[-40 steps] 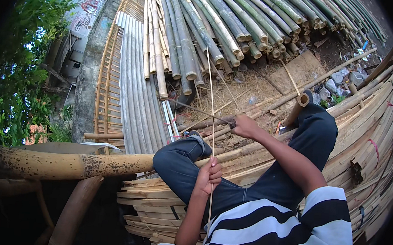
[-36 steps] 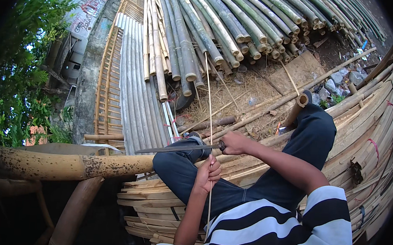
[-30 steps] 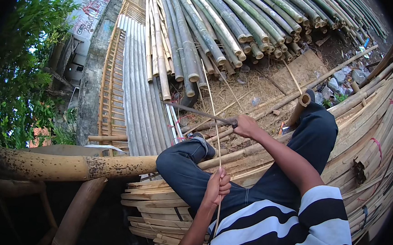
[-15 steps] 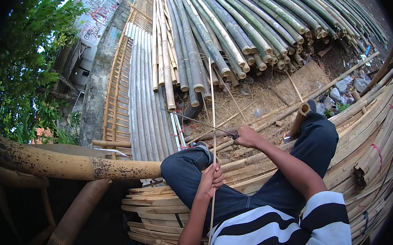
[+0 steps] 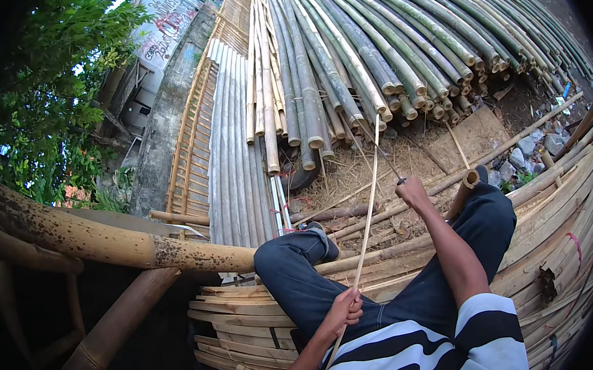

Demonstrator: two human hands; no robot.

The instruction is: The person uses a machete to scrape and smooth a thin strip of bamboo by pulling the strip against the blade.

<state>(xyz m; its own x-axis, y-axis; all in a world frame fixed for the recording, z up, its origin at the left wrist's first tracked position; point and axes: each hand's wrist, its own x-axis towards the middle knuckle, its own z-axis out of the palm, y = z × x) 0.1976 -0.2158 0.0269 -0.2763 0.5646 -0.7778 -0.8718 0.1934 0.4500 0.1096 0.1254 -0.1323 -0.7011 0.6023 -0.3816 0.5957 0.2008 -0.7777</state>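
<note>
Gripping a thin bamboo strip (image 5: pixel 367 210) near its lower end, the left hand (image 5: pixel 345 311) keeps its fingers closed around it; the right hand (image 5: pixel 413 192) is clenched on a dark-handled blade (image 5: pixel 381 153) farther up. The strip looks light, springy and sharp-edged, rising above the lap.

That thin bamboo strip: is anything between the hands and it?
Nothing visible. The left hand already grips the thin bamboo strip low down. The right hand holds a dark tool handle further up, beside the strip; whether the blade touches it is unclear.
</note>
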